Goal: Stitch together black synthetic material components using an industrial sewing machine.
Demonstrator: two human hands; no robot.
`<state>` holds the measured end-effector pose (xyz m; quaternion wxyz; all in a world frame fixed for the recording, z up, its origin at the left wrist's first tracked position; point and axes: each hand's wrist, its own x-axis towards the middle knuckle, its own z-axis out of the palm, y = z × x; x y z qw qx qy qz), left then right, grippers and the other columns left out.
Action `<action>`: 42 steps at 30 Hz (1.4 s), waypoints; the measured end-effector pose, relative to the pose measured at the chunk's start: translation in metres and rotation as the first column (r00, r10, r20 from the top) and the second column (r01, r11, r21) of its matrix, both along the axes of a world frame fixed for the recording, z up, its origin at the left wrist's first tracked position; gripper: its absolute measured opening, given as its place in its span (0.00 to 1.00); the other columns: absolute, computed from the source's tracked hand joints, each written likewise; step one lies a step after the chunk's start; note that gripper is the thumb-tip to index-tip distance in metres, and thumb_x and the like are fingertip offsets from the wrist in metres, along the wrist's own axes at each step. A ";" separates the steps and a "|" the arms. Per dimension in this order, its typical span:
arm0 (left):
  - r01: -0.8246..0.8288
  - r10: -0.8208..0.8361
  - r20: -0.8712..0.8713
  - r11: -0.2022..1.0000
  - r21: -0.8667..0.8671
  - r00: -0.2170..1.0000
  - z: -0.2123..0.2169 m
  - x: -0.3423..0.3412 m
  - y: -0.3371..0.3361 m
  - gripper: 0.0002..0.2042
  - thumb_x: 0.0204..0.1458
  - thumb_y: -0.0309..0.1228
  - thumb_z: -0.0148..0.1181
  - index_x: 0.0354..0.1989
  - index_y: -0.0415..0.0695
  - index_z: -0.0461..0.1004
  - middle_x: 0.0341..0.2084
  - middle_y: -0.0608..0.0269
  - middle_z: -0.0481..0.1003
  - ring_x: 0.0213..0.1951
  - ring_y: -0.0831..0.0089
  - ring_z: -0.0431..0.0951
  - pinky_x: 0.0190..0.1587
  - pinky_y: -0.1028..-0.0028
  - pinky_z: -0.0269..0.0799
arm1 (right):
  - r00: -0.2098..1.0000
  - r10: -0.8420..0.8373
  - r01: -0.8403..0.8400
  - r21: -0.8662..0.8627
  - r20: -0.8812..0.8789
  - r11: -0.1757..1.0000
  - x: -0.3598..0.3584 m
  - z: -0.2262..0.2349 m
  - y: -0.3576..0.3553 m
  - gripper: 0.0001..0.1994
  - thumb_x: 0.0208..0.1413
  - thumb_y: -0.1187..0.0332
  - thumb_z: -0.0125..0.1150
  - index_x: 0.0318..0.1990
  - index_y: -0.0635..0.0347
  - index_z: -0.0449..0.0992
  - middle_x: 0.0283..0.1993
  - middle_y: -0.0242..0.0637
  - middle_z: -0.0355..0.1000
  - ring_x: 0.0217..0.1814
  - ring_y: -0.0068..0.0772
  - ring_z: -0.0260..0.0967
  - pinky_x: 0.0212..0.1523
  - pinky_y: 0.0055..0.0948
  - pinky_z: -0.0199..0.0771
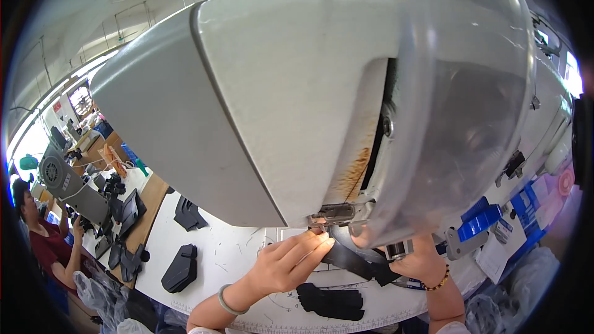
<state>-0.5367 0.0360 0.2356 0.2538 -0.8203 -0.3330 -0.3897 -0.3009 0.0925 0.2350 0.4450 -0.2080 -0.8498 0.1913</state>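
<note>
A large grey and white sewing machine fills the middle of the view. Under its needle area, my left hand has its fingers pressed together, fingertips against the small metal parts there; whatever they pinch is too small to make out. A curved black fabric strip lies beside those fingertips and runs right towards my right hand. That hand reaches in beside the machine, its fingers largely hidden behind the clear cover and a metal knob. Just in front, flat on the white table, is a stack of black pieces.
More black pieces lie left on the table, a shaped one and a small stack. A person in a dark red top works at another machine far left. Blue bins and papers stand right; clear plastic bags hang along the edge.
</note>
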 end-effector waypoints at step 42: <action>0.000 -0.002 0.075 1.000 0.023 0.997 -0.002 0.004 0.001 0.17 0.35 0.17 0.56 0.38 0.35 0.75 0.32 0.61 0.74 0.33 0.71 0.77 0.27 0.80 0.73 | 0.916 -0.341 0.233 0.413 0.211 0.881 -0.023 -0.014 -0.046 0.32 0.25 0.80 0.56 0.49 0.63 0.74 0.33 0.31 0.61 0.27 0.27 0.62 0.29 0.27 0.68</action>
